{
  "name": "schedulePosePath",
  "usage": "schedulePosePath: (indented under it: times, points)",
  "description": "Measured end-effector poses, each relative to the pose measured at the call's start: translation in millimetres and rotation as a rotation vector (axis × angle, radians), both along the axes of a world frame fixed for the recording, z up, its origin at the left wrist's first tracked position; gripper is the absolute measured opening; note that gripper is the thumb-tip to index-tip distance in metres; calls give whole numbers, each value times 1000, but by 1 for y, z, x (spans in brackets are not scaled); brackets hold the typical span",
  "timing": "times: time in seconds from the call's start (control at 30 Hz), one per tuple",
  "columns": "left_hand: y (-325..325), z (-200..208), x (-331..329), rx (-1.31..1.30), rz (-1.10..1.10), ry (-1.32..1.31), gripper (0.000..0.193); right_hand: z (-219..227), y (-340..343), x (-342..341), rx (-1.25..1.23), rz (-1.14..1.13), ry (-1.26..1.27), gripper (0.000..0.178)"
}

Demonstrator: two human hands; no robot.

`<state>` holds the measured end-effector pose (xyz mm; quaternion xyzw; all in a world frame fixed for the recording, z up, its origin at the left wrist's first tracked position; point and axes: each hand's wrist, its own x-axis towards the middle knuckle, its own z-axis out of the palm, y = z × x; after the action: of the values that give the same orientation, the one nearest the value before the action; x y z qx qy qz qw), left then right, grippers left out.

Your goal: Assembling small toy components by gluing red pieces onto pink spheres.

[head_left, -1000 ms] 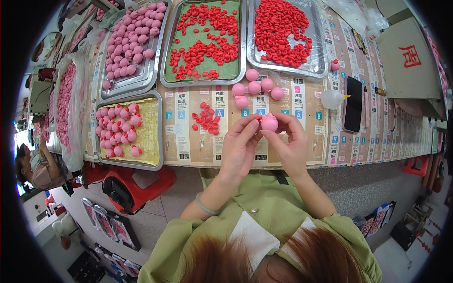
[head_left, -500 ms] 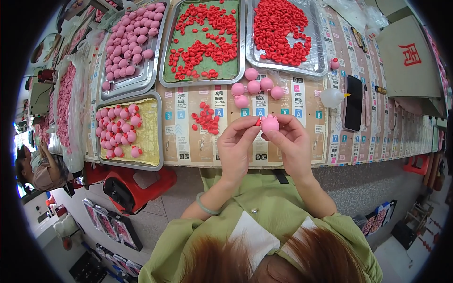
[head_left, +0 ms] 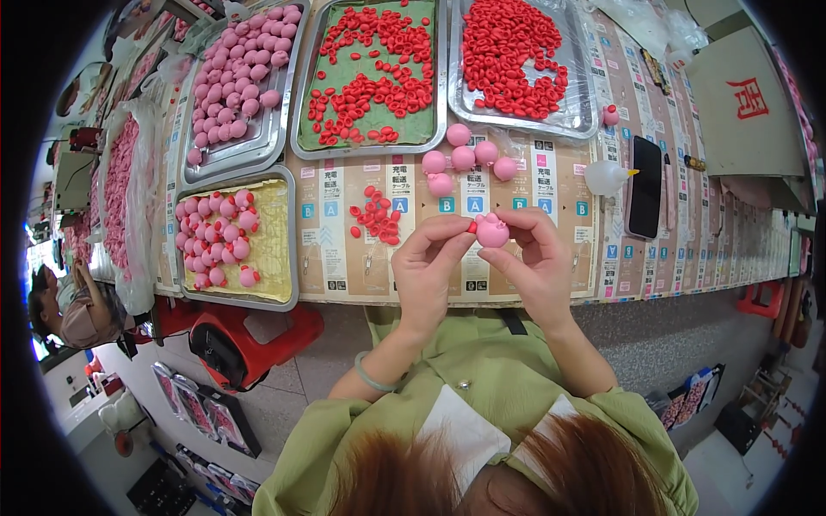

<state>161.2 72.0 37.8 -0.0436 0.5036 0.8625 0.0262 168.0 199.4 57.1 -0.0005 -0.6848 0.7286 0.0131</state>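
Between my hands, over the table's near edge, is a small pink ball figure [head_left: 492, 231] with little bumps on top. My right hand [head_left: 535, 267] pinches it between thumb and forefinger. In the fingertips of my left hand [head_left: 430, 267] is a small red oval piece [head_left: 472, 228], touching or very close to the ball's left side; I cannot tell which. A loose pile of red oval pieces [head_left: 376, 217] lies left of my left hand. Several pink balls [head_left: 463, 158] sit on the table just beyond my hands.
At the back stand a tray of pink balls [head_left: 249, 142], a green-lined tray [head_left: 368, 70] and a metal tray [head_left: 585, 129] of red pieces. A yellow-lined tray [head_left: 275, 258] holds red-and-pink figures. To the right are a white glue bottle [head_left: 605, 178], a phone [head_left: 644, 189] and a box [head_left: 731, 77].
My right fingers have shifted on the pink ball, which has turned a little so its bumps show more. My left hand stays close with the red piece.
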Motion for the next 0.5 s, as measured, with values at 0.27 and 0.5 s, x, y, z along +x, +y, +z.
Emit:
schedulePosePath:
  times: [0.27, 0.5]
  points:
    - [-2, 4, 1, -518, 28, 358, 13, 5, 4, 2, -162, -5, -86, 37]
    - [-2, 28, -1, 351, -255, -164, 36, 6, 6, 0, 4, 29, 288, 36]
